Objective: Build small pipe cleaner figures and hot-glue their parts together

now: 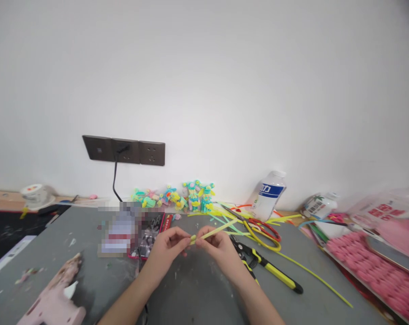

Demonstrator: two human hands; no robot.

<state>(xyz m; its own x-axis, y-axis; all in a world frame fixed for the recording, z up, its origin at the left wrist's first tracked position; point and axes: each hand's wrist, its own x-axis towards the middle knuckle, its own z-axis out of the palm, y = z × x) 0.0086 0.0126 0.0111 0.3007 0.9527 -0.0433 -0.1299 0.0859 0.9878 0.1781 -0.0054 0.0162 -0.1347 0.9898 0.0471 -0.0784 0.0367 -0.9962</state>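
In the middle of the head view, both hands meet over the grey mat (197,289). My left hand (170,248) is closed, its thumb and forefinger pinching the short near end of a yellow-green pipe cleaner (218,229). Beside it my right hand (218,246) pinches the same stem a little farther along, and its long end slants up to the right past the knuckles. Wire pliers (275,271) with yellow-black handles lie right of my right wrist. Just behind them are scissors (268,239) with yellow and red handles, among loose coloured stems.
A pink glue gun (51,298) lies front left. Small colourful figures (197,196) stand along the wall, near a tilted white bottle (268,196). A phone (121,230), its screen blurred out, stands behind my left hand. Pink woven material (373,266) lies at right.
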